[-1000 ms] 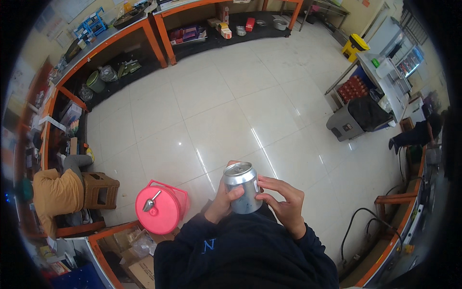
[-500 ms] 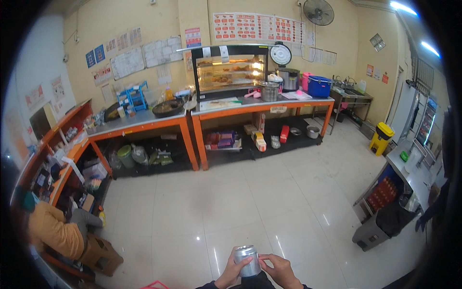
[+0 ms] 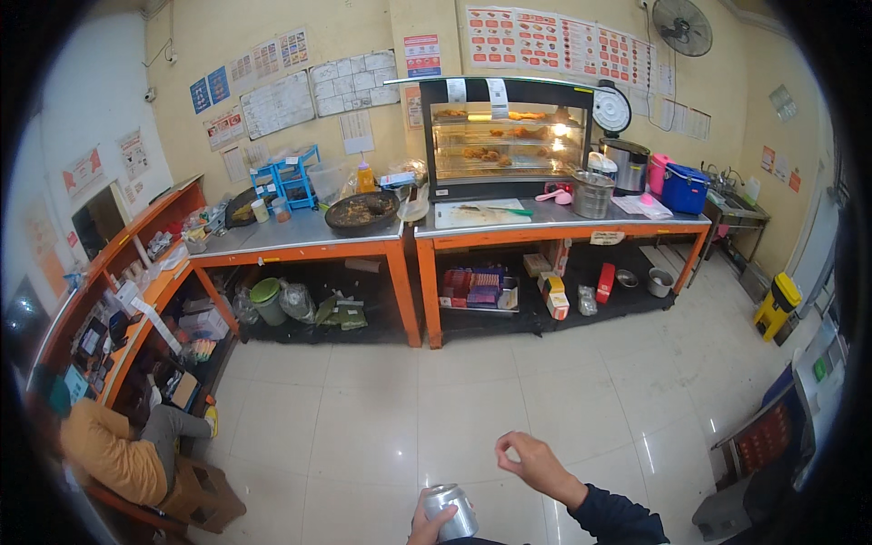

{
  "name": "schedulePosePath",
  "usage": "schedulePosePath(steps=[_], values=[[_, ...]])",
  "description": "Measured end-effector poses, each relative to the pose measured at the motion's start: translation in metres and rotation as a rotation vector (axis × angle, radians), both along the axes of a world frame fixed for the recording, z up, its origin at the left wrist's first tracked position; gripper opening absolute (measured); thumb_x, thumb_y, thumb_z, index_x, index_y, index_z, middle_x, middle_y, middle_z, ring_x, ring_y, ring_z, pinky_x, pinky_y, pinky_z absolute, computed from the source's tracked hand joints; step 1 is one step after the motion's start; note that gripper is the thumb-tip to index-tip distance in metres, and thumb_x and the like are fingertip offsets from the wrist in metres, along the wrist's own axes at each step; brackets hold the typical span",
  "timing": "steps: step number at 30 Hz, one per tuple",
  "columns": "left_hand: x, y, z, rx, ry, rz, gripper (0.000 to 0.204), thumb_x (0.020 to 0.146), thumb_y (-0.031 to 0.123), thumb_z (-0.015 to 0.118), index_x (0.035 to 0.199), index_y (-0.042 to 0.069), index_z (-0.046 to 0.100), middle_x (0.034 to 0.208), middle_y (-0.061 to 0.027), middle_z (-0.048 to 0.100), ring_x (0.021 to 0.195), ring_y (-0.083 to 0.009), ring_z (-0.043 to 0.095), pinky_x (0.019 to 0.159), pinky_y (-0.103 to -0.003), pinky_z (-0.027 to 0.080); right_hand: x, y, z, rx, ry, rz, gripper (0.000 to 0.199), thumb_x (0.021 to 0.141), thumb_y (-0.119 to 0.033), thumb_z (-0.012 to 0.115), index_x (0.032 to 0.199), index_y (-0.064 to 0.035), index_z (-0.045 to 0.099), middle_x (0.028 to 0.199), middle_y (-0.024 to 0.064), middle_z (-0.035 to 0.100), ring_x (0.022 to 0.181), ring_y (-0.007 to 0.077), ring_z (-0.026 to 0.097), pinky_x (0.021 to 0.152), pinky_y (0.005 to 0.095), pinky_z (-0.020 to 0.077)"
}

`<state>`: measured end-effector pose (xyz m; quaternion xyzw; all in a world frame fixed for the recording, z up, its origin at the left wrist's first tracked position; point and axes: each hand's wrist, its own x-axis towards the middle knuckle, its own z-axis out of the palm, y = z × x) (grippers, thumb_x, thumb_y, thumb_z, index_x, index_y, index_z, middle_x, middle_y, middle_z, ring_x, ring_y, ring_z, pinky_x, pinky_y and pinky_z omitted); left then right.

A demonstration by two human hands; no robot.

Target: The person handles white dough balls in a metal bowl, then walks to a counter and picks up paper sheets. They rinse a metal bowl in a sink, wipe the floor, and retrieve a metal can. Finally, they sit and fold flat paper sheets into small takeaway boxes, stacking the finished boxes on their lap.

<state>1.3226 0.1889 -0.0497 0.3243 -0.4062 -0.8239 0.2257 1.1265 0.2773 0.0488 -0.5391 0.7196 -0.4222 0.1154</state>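
Note:
A plain silver can [image 3: 456, 510] is at the lower middle of the head view, tilted slightly. My left hand [image 3: 425, 525] is wrapped round its left side, thumb across the front. Up and to the right of the can, apart from it, my right hand [image 3: 540, 469] is raised with thumb and index finger pinched together in a ring. Whether anything small sits in that pinch cannot be made out. A dark sleeve [image 3: 618, 516] covers my right forearm.
Ahead stand two orange-framed counters, bearing a wok [image 3: 361, 213], a heated glass display case [image 3: 509, 145] and a blue cooler box [image 3: 683, 189]. A person in an orange top [image 3: 113, 454] sits at the left. A yellow bin [image 3: 777, 304] stands at the right.
My right hand has left the can's side and moved up, forward and slightly right. The can, in my left hand, sits a little lower and further left in view. The view has shifted left.

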Motion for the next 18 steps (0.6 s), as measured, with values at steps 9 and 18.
schedulePosePath(steps=[9,18], values=[[-0.099,-0.179,0.039,0.117,0.047,-0.030,0.039,0.085,0.022,0.061,0.119,0.009,0.047,0.098,-0.0095,0.059,0.082,-0.0207,0.061,0.067,-0.033,0.054,-0.049,-0.159,-0.001,0.210,-0.207,0.202,0.028,0.093,-0.028,0.049,0.102,-0.0022,0.048,0.093,0.0169,0.059,0.087,0.0317,0.059,0.076,0.0374,0.0476],[-0.267,-0.309,-0.098,0.118,0.235,-0.207,0.030,0.086,0.021,0.060,0.111,0.007,0.052,0.091,-0.0087,0.058,0.083,-0.0193,0.058,0.077,-0.034,0.050,-0.198,-0.263,-0.020,0.268,0.104,0.240,0.016,0.092,-0.019,0.047,0.095,-0.0033,0.045,0.081,0.0166,0.056,0.076,0.0345,0.058,0.069,0.0410,0.0473]])
